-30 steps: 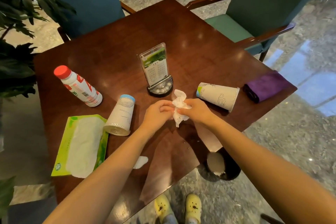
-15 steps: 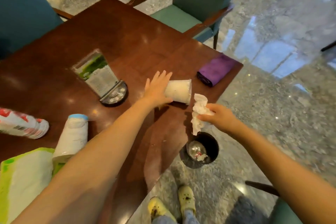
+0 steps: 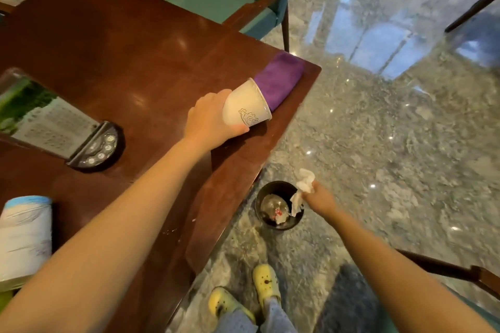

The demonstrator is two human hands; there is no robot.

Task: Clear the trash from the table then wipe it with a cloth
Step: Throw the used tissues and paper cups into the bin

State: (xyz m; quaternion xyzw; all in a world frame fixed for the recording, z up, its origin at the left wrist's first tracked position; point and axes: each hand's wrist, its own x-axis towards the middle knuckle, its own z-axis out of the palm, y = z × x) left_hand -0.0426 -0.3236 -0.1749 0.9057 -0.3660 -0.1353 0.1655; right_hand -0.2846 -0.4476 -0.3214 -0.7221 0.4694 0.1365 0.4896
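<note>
The left hand [image 3: 211,121] is curled round a white paper cup with a small blue drawing [image 3: 247,105], with the thumb under it. The cup is tipped on its side over the dark brown wooden bench [image 3: 121,43], up and away from the small round black bin [image 3: 295,222] on the floor. I cannot tell if the cup touches the bench. The right hand [image 3: 320,199] pinches a crumpled white tissue [image 3: 304,186] right above the bin's edge, on the side away from the bench. The bin has some trash in it. A folded purple cloth [image 3: 281,76] lies on the bench corner above the bin, just behind the cup. Farther from the bin stands a clear sign holder with a black base [image 3: 54,127], and past that lies another white paper cup with a blue end [image 3: 25,235]. Two yellow shoes [image 3: 266,285] stand on the floor near the bin
</note>
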